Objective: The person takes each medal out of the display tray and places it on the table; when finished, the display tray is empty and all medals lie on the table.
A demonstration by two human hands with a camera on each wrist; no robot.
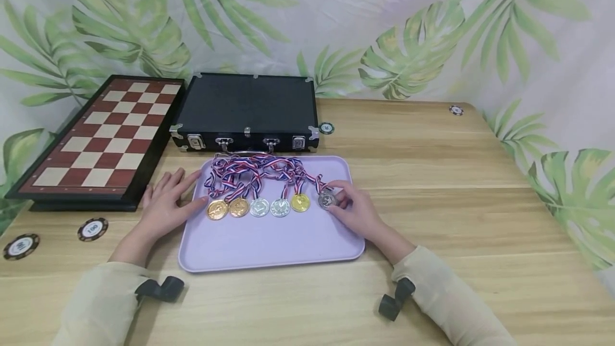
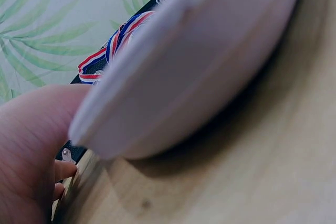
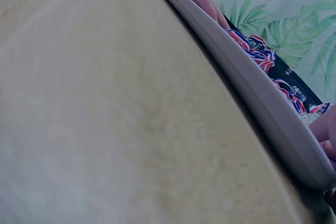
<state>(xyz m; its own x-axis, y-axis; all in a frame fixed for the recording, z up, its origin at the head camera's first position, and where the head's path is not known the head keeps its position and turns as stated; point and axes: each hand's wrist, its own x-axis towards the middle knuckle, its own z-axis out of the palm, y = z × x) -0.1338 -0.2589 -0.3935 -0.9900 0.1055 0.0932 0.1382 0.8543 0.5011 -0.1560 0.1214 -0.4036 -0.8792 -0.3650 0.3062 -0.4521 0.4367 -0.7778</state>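
Note:
A lilac tray [image 1: 269, 244] lies on the table, with medals in a row across it. From the left come two bronze medals [image 1: 218, 210], two silver medals [image 1: 280, 207], a gold medal [image 1: 300, 202] and a dark grey medal [image 1: 328, 199]. Striped red, white and blue ribbons [image 1: 240, 167] lie tangled behind them. My right hand [image 1: 357, 210] pinches the dark grey medal between thumb and fingers at the tray's right side. My left hand [image 1: 168, 207] rests spread over the tray's left rim, thumb tip close to the outermost bronze medal. In the left wrist view the tray's side [image 2: 178, 93] hides the medals.
Behind the tray stands a black case [image 1: 250, 105] with metal latches. A chessboard box [image 1: 105, 138] lies at the left. Poker chips sit around the table: two at the front left [image 1: 93, 229], one beside the case [image 1: 326, 128], one at the far right corner [image 1: 456, 110].

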